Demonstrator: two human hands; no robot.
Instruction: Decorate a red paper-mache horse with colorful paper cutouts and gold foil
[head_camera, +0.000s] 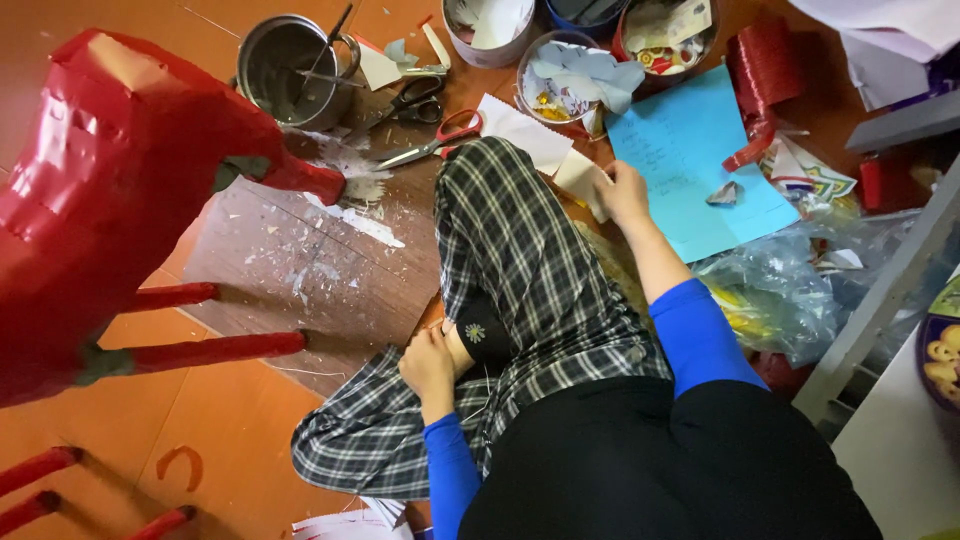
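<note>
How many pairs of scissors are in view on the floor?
2. Black-handled scissors lie beside the metal pot; red-handled scissors lie just below them, by the plaid-clad knee. More may be hidden under the paper scraps.

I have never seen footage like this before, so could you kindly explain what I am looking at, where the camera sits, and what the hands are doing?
There is no machine here: one camera worn on a person's head looks straight down at their own body and two bare hands. The person sits on an orange floor in plaid trousers and blue sleeves. The left hand rests by the ankle, near a black sock with a small flower. The right hand reaches forward and pinches a small cream piece of paper beside a light blue sheet. On the left stands a red papier-mache figure with stick legs. Ahead lie red-handled scissors, black scissors, a metal pot, bowls of paper scraps, red ribbon and a clear plastic bag.
</note>
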